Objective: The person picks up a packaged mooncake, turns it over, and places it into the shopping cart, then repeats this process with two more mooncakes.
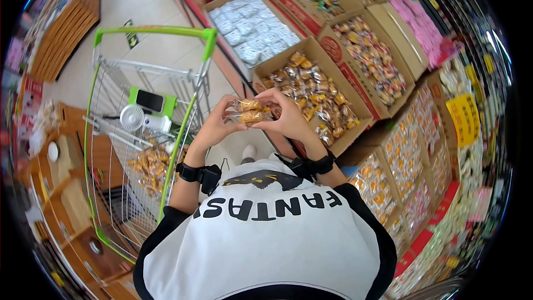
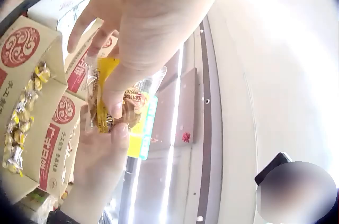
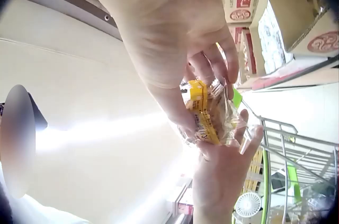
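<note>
Both hands meet in front of the chest around small brown pastries [image 1: 251, 112] in clear wrappers. My left hand [image 1: 218, 125] grips them from the left, and my right hand [image 1: 290, 118] from the right, with the thumbs on the near side. In the left wrist view, the left thumb presses on the clear wrapper [image 2: 139, 102], beside a yellow printed strip. The right wrist view shows the crinkled wrapper [image 3: 214, 113] between the fingers of both hands. Just beyond lies an open carton [image 1: 347, 91] of similar wrapped pastries.
A green-rimmed shopping cart [image 1: 155, 30] stands at left, carrying a phone [image 1: 150, 100], a small white fan [image 1: 131, 117] and bagged goods [image 1: 152, 166]. Cartons of white packets [image 1: 252, 28] and other wrapped sweets [image 1: 369, 58] line the right side. Wooden shelving [image 1: 64, 33] stands at far left.
</note>
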A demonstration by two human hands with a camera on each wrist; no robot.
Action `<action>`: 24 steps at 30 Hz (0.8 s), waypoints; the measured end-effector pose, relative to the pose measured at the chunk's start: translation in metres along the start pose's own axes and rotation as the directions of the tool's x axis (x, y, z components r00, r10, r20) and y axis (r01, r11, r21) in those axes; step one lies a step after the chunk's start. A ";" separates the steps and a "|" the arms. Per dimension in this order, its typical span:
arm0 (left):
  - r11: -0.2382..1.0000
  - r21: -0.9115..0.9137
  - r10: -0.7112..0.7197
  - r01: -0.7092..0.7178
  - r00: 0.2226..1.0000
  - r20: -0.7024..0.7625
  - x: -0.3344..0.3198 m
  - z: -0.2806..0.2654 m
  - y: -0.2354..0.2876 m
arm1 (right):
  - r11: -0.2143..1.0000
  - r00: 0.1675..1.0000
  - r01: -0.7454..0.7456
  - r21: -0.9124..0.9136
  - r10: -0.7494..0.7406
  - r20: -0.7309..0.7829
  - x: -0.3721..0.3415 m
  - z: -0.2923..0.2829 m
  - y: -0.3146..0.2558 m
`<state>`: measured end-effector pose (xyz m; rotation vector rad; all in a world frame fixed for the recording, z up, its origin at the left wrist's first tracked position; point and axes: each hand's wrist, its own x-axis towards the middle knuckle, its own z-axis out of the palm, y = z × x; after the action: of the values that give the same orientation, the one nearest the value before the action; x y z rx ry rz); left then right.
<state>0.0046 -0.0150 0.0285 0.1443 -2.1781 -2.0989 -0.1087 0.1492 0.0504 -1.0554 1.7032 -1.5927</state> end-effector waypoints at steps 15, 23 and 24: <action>0.989 -0.054 -0.144 0.134 0.872 -0.468 -0.124 -0.046 -0.015 | 0.989 0.833 0.137 -0.049 -0.088 0.546 0.064 0.106 0.008; 0.988 -0.093 -0.154 0.123 0.730 -0.666 -0.174 -0.044 -0.027 | 0.993 0.711 0.118 -0.019 -0.071 0.700 0.072 0.155 0.016; 0.976 -0.119 -0.214 0.182 0.706 -0.675 -0.180 -0.043 -0.027 | 0.993 0.693 0.105 -0.056 -0.032 0.720 0.071 0.159 0.016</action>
<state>0.1888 -0.0324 0.0004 1.0225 -1.6991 -1.7565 -0.0150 0.0040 0.0219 -1.5484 1.1921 -0.9186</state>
